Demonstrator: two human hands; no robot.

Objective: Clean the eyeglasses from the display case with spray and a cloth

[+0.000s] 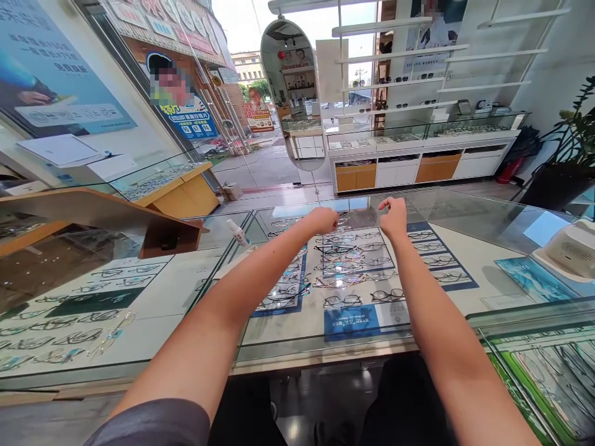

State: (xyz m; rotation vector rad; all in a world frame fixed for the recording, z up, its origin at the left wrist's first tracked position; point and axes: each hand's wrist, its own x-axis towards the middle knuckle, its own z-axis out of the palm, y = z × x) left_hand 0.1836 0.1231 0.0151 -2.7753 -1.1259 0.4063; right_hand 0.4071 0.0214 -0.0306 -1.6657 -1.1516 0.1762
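Both arms reach forward over a glass display counter (279, 331). My left hand (324, 220) is closed above the far part of the glass, over rows of eyeglasses (339, 249); whatever its fingers hold is too small to make out. To its right, my right hand (394, 217) has a bent index finger held apart, and nothing shows in it. Several frames on a dark blue tray (458, 284) lie to the right of that wrist. Nearer to me, a pair of round glasses (343, 301) sits behind a blue card (352, 322).
A small white spray bottle (238, 232) stands left of my left hand. An oval mirror (292, 93) rises behind the counter. At the right are a white device (571, 251) and a potted plant (564, 167); a wooden board (93, 210) juts in at the left.
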